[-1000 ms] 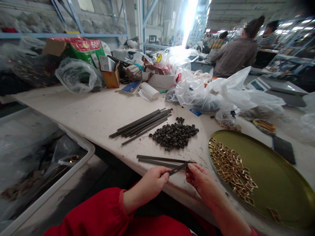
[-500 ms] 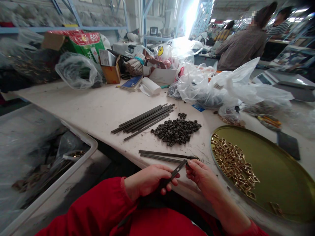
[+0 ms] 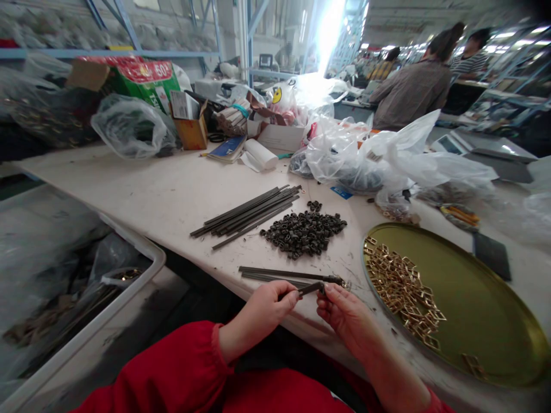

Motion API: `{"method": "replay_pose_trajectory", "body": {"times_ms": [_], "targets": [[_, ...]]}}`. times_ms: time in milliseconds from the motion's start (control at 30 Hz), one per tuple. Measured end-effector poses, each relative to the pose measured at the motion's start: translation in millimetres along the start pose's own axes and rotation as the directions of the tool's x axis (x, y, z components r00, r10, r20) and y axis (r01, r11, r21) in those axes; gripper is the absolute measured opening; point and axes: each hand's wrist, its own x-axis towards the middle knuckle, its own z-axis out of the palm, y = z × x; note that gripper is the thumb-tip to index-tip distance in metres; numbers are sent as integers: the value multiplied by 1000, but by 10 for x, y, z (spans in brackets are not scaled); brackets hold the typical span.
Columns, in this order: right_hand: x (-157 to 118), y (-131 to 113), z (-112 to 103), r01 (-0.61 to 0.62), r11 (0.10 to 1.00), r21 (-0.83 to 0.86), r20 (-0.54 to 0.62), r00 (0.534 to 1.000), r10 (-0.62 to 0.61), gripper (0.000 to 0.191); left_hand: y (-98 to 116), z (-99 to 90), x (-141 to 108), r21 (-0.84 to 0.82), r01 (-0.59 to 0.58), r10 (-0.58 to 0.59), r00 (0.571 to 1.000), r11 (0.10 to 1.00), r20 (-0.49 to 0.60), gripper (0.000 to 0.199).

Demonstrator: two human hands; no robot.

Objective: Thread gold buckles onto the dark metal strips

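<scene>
My left hand (image 3: 264,312) is closed around a dark strap (image 3: 310,288), whose end sticks out to the right over the table edge. At that end, the thumb and fingers of my right hand (image 3: 348,315) pinch something small and dark, seemingly one of the loops; my fingers partly hide it. Just beyond my hands lie a few dark straps (image 3: 279,272) with small metal pieces at their right ends. Behind them is a heap of small dark loops (image 3: 303,234). A bundle of long dark straps (image 3: 245,212) lies to its left.
On the right, an olive-gold round tray (image 3: 482,304) holds many gold rectangular buckles (image 3: 402,287). Plastic bags (image 3: 344,155), a paper roll (image 3: 260,155) and boxes stand along the back. A plastic bin (image 3: 159,255) is at lower left. Other people (image 3: 413,86) are far right.
The strap has swung from a steep slant to nearly level. My left hand has turned over it, its back now more upward, and my right hand has shifted slightly left.
</scene>
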Motion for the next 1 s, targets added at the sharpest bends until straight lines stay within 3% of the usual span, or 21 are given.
{"method": "replay_pose_trajectory", "body": {"times_ms": [200, 333, 533, 667, 867, 1000], "targets": [[-9, 65, -35, 171, 938, -303, 26, 985, -171, 31, 13, 34, -47, 137, -28, 19, 997, 990, 69, 26], [-44, 46, -52, 191, 866, -463, 78, 981, -175, 32, 25, 16, -49, 103, 4, -20, 987, 995, 158, 27], [-59, 44, -26, 101, 952, -290, 111, 991, -71, 33, 43, 63, -18, -75, 167, -143, 958, 983, 248, 26], [-29, 86, 0, 64, 958, -279, 168, 986, -17, 29, 46, 71, 13, -137, 161, -116, 951, 977, 287, 28], [67, -1, -139, 69, 991, -119, 21, 998, -67, 28, 60, -211, -58, -153, 366, -246, 827, 918, 505, 17], [92, -22, -171, 45, 995, -93, 10, 999, -44, 28, -11, -277, -95, -238, 434, -270, 819, 869, 507, 19]]}}
